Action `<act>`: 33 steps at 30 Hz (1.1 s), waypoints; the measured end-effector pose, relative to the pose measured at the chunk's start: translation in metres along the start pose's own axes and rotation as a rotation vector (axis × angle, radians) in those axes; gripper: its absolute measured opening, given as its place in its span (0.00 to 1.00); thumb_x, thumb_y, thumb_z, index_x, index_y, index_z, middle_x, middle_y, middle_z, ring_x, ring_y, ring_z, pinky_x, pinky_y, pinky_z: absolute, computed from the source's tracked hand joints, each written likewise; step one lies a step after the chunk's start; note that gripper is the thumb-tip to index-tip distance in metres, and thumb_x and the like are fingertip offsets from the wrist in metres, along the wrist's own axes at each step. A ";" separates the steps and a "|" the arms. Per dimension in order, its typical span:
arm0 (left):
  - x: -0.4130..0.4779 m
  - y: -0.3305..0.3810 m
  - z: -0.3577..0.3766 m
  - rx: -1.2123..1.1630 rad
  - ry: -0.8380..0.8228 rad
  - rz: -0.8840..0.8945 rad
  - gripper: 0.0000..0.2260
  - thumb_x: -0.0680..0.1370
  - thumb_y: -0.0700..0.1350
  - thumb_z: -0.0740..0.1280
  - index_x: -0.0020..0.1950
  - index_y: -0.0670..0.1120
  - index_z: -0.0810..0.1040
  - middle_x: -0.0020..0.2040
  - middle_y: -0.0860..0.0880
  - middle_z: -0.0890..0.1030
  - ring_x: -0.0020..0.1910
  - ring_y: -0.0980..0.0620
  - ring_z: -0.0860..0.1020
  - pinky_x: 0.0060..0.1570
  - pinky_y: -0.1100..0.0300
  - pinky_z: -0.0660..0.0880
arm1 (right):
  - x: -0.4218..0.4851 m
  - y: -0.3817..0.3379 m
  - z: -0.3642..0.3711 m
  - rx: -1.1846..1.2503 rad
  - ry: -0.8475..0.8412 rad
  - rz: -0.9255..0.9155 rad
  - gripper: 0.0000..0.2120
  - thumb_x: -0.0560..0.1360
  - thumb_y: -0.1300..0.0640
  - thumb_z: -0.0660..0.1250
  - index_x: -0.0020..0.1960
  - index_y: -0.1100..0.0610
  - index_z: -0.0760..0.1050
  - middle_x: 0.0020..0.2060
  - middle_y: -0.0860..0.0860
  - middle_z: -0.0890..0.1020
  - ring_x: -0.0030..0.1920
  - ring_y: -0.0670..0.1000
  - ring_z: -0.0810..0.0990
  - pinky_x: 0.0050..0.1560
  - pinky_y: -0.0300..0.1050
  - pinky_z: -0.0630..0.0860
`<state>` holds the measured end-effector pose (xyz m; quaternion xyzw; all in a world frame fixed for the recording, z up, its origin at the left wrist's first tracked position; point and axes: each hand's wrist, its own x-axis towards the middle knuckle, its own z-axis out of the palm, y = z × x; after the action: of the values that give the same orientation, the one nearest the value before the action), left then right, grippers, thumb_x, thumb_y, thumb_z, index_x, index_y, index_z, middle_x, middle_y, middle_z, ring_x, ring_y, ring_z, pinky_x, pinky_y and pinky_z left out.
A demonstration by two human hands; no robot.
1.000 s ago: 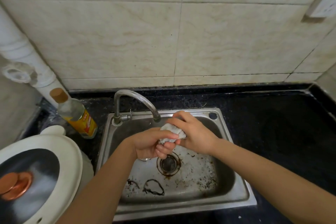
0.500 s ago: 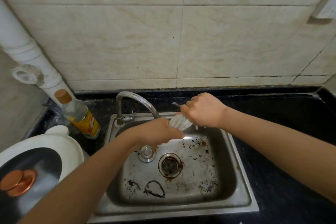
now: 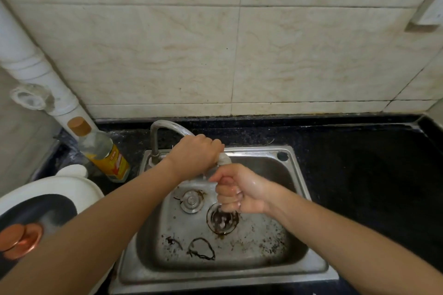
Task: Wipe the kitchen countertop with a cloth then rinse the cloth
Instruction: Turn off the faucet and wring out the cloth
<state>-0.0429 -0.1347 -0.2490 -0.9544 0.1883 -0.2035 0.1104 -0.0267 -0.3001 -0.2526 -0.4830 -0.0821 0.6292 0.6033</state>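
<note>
both hands are closed tight on the cloth (image 3: 224, 160), which is wrung into a short rope over the sink (image 3: 300, 182): the left hand (image 3: 195, 154) has its grip round the upper end just by the faucet (image 3: 165, 127) spout, the right hand (image 3: 241, 193) has its grip round the lower end above the drain (image 3: 223, 220), and only a small white stub shows between them. the likely trouble is splash — the upper fist sits near the back rim, so a hard twist could fling dirty drips onto the black worktop (image 3: 359, 175) that was meant to be wiped. a wet grip could also slip, letting the cloth untwist or drop onto the grime on the sink floor, which would undo the rinse. compared with half a second ago the hands have swapped heights: the right was then high at the back rim and the left lower, and the cloth fanned out between them — now it is twisted and mostly hidden.
</note>
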 end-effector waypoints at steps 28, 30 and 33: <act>0.013 0.004 -0.042 -1.849 0.121 -1.438 0.08 0.78 0.45 0.65 0.52 0.42 0.78 0.52 0.42 0.78 0.51 0.48 0.78 0.46 0.55 0.80 | -0.030 -0.061 -0.032 -1.241 0.717 -0.706 0.07 0.73 0.59 0.72 0.42 0.54 0.73 0.38 0.50 0.77 0.39 0.48 0.75 0.40 0.41 0.71; 0.018 0.007 -0.045 -1.945 0.225 -1.540 0.09 0.78 0.46 0.65 0.52 0.41 0.78 0.50 0.43 0.80 0.47 0.49 0.79 0.39 0.58 0.78 | -0.027 -0.069 -0.027 -1.182 0.730 -0.777 0.06 0.73 0.60 0.71 0.42 0.55 0.74 0.38 0.50 0.79 0.40 0.48 0.76 0.42 0.41 0.72; 0.017 0.005 -0.050 -1.957 0.289 -1.512 0.13 0.78 0.51 0.65 0.52 0.42 0.79 0.44 0.45 0.82 0.38 0.53 0.79 0.30 0.63 0.76 | -0.030 -0.076 -0.022 -0.493 0.527 -0.626 0.04 0.75 0.62 0.69 0.48 0.62 0.78 0.45 0.59 0.84 0.45 0.56 0.82 0.49 0.45 0.79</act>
<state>-0.0516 -0.1532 -0.2000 -0.4738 -0.3251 -0.0934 -0.8130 0.0353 -0.3159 -0.1967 -0.7071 -0.2146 0.2351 0.6314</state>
